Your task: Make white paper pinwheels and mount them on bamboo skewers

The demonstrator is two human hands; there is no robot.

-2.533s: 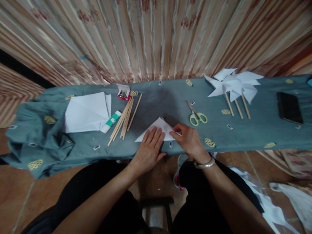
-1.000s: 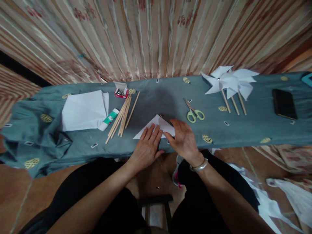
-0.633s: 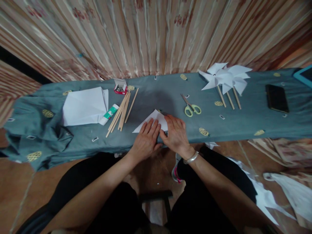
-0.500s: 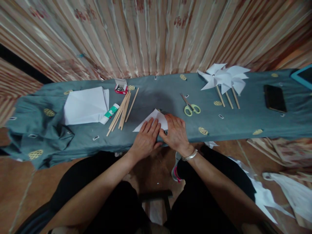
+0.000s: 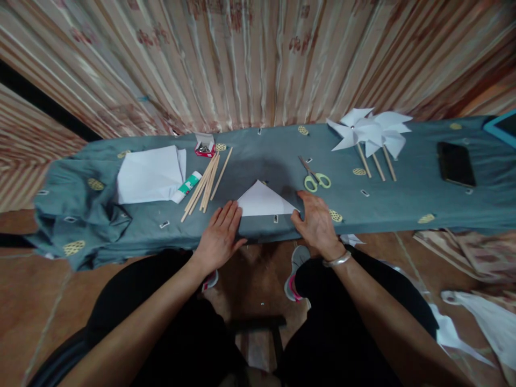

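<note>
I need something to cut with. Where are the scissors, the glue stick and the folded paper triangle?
scissors point(image 5: 315, 179): head view, by the green handles.
glue stick point(image 5: 186, 186): head view, mid-tube.
folded paper triangle point(image 5: 263, 201): head view, centre.

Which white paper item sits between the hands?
The folded paper triangle, lying flat between the left hand and right hand. The paper stack lies far left; the pinwheels far right.
</note>
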